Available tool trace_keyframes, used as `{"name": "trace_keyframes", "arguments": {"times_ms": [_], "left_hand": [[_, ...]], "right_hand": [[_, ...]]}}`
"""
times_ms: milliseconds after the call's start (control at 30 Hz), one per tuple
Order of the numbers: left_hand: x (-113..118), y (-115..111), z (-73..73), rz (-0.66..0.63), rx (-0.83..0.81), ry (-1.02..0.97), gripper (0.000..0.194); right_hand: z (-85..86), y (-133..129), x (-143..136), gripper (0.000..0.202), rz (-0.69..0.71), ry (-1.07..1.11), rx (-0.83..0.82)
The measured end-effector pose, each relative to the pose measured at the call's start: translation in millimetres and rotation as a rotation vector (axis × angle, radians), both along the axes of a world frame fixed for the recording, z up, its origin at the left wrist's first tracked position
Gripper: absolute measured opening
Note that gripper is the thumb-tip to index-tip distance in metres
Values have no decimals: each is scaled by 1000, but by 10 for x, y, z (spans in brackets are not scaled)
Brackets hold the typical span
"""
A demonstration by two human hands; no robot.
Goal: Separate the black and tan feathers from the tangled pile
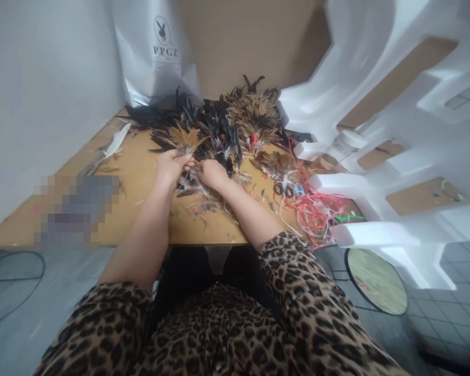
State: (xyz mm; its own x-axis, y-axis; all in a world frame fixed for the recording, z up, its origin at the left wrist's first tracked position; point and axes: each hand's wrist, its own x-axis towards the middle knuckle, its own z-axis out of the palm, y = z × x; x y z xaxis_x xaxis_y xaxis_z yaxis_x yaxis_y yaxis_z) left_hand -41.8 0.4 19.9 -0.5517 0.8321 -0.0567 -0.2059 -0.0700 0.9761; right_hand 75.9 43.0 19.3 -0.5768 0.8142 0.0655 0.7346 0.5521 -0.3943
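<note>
My left hand (169, 166) is closed on a small bunch of golden-brown feathers (183, 138), whose tips fan out beyond the fingers. Close against it, my right hand (212, 174) has its fingers pinched together at the lower end of the bunch; what they grip is too small to make out. Just behind the hands lies a pile of black feathers (219, 125). To its right rests a large fanned bundle of brown feathers (254, 117) with a red spot at its base. Loose feather scraps (203, 208) are scattered below my hands.
Black scissors handles (284, 189) and a tangle of pink string (317, 214) lie at the right. White foam packaging (376, 232) juts over the table's right edge. A white bag (156, 57) stands behind, and a white feather (118, 140) lies at the left.
</note>
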Motion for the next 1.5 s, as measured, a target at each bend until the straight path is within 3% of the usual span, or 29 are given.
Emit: {"name": "trace_keyframes", "arguments": {"times_ms": [167, 367, 500, 700, 833, 967, 1167, 1333, 1500], "left_hand": [[-14, 28, -67, -64, 31, -56, 4], [-32, 28, -71, -89, 12, -158, 7], [-45, 11, -35, -104, 3, -225, 7], [-64, 17, -32, -110, -29, -321, 10], [-82, 23, -37, -129, -33, -344, 11], [-78, 14, -24, -148, -30, -316, 10], [-59, 19, -3, -92, 6, -339, 11], [-78, 44, -29, -76, 50, -344, 11], [-59, 36, -10, -86, 48, -340, 9]], "right_hand": [[-19, 207, 213, 14, -76, 265, -19], [-43, 234, 345, 25, -73, 674, -461], [-30, 262, 349, 25, -60, 835, -384], [125, 255, 446, 17, -2, 644, -15], [189, 178, 521, 16, 59, 422, 29], [207, 114, 578, 16, -17, 190, 131], [215, 65, 520, 21, 1, 297, 133], [155, 73, 357, 19, 1, 301, 75], [117, 76, 184, 29, -35, 305, 111]]}}
